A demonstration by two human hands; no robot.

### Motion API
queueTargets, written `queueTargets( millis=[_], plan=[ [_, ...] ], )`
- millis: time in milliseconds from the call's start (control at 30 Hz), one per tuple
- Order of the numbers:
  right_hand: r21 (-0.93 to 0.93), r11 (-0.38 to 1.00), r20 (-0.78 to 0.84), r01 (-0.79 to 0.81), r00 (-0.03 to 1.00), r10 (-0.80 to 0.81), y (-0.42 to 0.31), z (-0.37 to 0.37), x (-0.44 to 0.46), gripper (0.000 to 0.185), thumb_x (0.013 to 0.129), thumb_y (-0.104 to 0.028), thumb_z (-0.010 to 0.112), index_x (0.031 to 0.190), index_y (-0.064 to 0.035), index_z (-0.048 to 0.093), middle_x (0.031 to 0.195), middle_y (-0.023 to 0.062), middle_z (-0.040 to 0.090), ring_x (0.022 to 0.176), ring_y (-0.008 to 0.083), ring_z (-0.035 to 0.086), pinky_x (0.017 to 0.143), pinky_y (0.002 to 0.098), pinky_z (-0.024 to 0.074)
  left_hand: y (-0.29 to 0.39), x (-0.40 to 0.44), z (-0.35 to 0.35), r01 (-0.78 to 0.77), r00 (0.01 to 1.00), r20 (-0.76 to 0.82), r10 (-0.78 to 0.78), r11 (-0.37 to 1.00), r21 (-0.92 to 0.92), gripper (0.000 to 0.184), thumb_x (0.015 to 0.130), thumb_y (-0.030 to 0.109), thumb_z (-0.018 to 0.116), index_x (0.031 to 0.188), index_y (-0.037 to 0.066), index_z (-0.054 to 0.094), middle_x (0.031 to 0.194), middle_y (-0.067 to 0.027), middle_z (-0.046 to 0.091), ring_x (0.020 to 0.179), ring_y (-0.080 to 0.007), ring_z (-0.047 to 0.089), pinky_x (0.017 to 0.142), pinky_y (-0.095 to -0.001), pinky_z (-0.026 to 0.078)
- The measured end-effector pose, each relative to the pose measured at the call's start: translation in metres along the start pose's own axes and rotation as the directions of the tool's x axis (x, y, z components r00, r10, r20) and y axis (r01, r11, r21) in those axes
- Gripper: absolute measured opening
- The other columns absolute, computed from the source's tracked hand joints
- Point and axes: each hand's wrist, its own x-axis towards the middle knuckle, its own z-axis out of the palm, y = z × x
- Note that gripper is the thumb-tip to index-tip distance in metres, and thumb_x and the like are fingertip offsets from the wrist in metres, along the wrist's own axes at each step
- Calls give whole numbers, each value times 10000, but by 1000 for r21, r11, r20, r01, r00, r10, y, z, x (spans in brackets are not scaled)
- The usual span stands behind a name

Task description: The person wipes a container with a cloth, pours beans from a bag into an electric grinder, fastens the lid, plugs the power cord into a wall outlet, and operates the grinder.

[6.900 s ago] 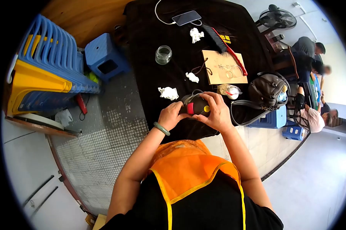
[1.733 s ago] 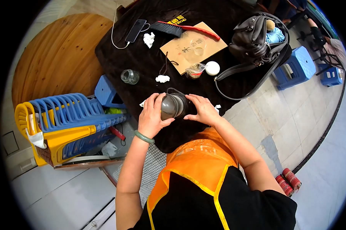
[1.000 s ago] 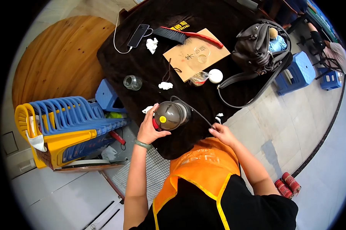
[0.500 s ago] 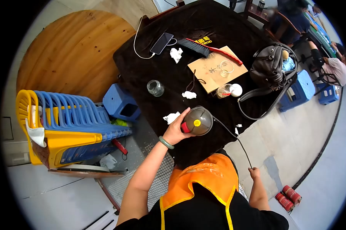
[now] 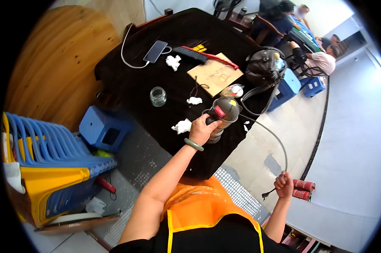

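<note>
My left hand, with a green bangle at the wrist, grips the dark handle of a corded appliance. It has a rounded grey body, a red switch and a yellow spot; its exact kind is unclear. It is tilted above the near right part of the cloth-covered table. My right hand is raised off to the right, closed around the grey cord. The plug dangles below that hand. Crumpled tissue lies beside my left hand.
On the table are a glass jar, a phone with a cable, a red-handled brush, a brown envelope and a black handbag. Blue stools stand left. Several people sit at the back right.
My left hand has tilted the appliance and carried it slightly up and right. My right hand has risen with the cord, and the plug now shows. The view has shifted.
</note>
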Motion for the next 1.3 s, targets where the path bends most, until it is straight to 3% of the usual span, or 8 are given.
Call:
queueTargets(
  millis=[133,233,333,533,600,1000,1167,1300],
  plan=[
    [226,939,484,261,806,-340,-59,130,-4,591,1016,-197,484,1552,-91,258,644,7,450,505,63,422,413,200,326,57,-6,0,-125,992,-4,125,989,80,302,851,249,730,935,-29,643,749,-161,667,689,-294,661,657,-391,510],
    [-207,871,382,445,856,-347,-66,203,22,676,975,-82,534,1577,-142,233,858,53,590,557,32,457,445,169,343,87,-9,-4,-152,986,77,151,988,11,253,867,196,714,903,-24,595,742,-145,659,676,-270,655,651,-382,508],
    [-663,480,322,575,797,-511,-37,267,81,615,943,-64,615,1516,-145,406,1182,66,644,604,9,483,502,166,391,108,-11,-11,-175,977,129,172,984,15,250,886,193,700,909,-27,585,744,-146,658,673,-269,652,642,-379,502],
    [-864,-79,450,497,694,-562,-26,340,164,546,835,-420,757,1284,-126,655,1240,174,636,1102,335,637,925,384,509,113,2,-40,-287,941,186,284,958,-11,331,934,264,668,980,-51,576,765,-178,647,675,-254,641,625,-363,484],
    [-931,-26,350,364,869,-350,-22,368,166,562,825,-477,747,1261,-131,670,1177,161,657,1061,324,649,901,382,514,108,12,-59,-280,940,182,288,958,-67,352,940,279,663,996,-58,575,743,-179,629,644,-241,614,604,-363,468],
    [-861,-48,449,506,714,-537,65,564,209,473,869,-351,734,1295,-163,654,1113,125,667,1069,297,648,913,353,502,135,90,-280,-317,913,282,293,948,40,216,976,179,635,989,-31,586,783,-56,653,738,-64,560,652,-270,480],
    [-792,-188,568,581,588,-577,99,602,251,504,854,-314,763,1296,-105,641,1097,110,674,943,244,667,852,337,529,112,120,-313,-350,933,48,356,932,-98,393,948,346,669,871,-31,591,669,-152,600,559,-204,545,535,-340,426],
    [-887,330,167,324,890,-424,92,613,272,428,908,-302,714,1247,-48,651,970,96,709,715,134,638,672,290,531,63,154,-339,-130,990,-82,116,974,-185,490,970,449,626,801,-11,606,618,-27,512,605,-91,405,537,-297,373]
  ],
)
